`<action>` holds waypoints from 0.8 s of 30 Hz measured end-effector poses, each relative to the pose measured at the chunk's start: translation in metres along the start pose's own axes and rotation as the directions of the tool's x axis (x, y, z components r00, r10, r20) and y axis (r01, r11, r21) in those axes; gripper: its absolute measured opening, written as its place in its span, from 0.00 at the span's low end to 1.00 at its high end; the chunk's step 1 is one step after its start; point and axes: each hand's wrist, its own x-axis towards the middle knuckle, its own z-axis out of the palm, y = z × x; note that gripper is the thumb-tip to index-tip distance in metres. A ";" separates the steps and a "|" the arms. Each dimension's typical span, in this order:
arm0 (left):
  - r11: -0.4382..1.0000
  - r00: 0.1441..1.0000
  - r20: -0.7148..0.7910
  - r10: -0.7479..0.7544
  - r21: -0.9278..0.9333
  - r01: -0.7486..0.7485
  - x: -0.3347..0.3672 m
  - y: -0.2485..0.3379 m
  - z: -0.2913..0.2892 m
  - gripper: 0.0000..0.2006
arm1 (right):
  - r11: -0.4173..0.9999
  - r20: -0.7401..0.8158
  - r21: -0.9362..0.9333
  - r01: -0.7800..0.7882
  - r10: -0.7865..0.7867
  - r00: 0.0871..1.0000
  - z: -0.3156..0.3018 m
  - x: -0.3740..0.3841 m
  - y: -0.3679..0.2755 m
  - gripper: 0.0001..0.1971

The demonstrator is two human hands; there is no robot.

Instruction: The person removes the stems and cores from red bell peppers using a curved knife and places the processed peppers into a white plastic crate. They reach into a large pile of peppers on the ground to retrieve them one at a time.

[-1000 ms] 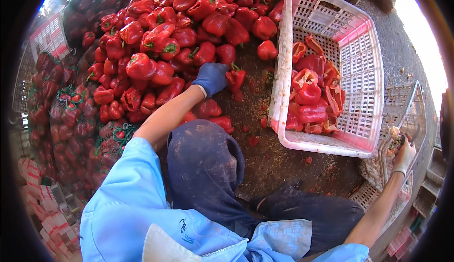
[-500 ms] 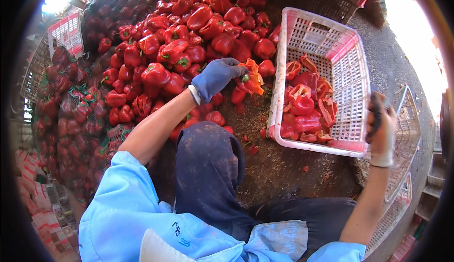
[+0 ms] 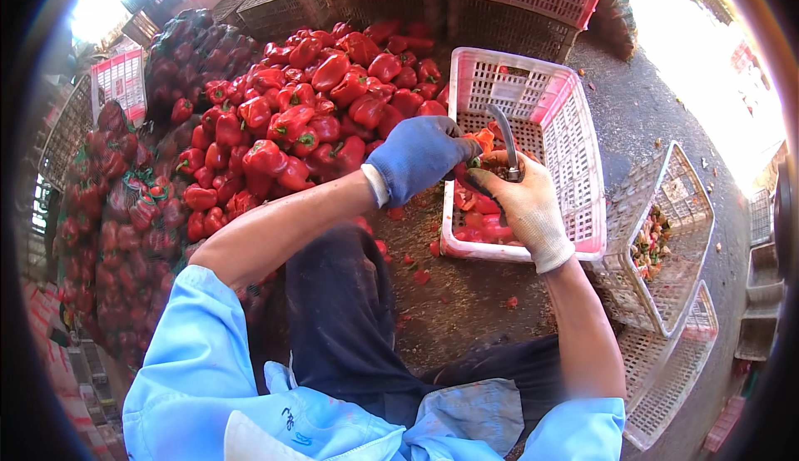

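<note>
A: Head view: where's the pepper?
B: The red pepper (image 3: 481, 139), orange flesh showing, is between both hands, over the left side of the white-and-pink crate (image 3: 574, 178).
A: And the hands?
B: The left hand (image 3: 419, 161), blue-gloved, is clamped on the pepper; the right hand (image 3: 520, 203), pale-gloved, is closed around a curved knife (image 3: 506, 135), its handle mostly hidden.
A: How does it handle?
B: Light, I'd judge: fairly stiff walls that crack easily, probably slippery at any wet cut edge.
A: Best hold?
B: The outer skin near the stem end, I'd say, fingertips clear of the knife.
</note>
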 end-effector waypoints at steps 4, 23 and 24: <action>0.974 0.987 -0.043 0.157 0.172 -0.147 -0.003 0.004 0.011 0.21 | 0.983 0.042 -0.097 -0.157 0.162 0.986 -0.009 -0.005 -0.018 0.12; 0.722 0.964 0.160 -0.211 -0.640 0.264 0.001 0.058 0.023 0.16 | 0.947 0.015 0.283 -0.154 0.156 0.988 -0.030 0.000 0.017 0.10; 0.736 0.973 0.122 -0.198 -0.637 0.230 0.001 0.058 0.027 0.16 | 0.936 0.027 0.312 -0.161 0.160 0.987 -0.033 -0.002 0.019 0.11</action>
